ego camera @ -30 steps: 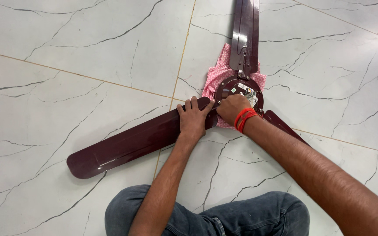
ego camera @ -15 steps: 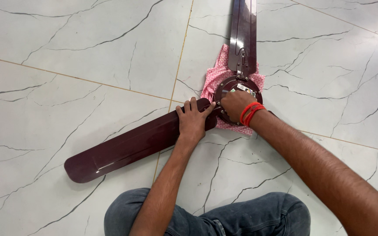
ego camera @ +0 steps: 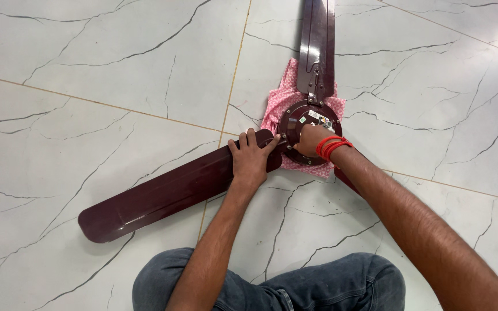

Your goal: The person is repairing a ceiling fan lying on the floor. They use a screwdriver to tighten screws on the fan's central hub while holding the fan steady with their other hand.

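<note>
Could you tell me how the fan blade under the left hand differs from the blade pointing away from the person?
The left blade lies slanted toward the lower left, its rounded tip in view; the far blade runs straight up and is cut off by the frame. The left hand presses the left blade; nothing touches the far blade. Both are glossy maroon, joined at the hub.

Glossy maroon fan blades [ego camera: 168, 193] look like painted metal; the pink cloth [ego camera: 278, 103] is soft; the floor [ego camera: 99, 69] is polished marble.
</note>
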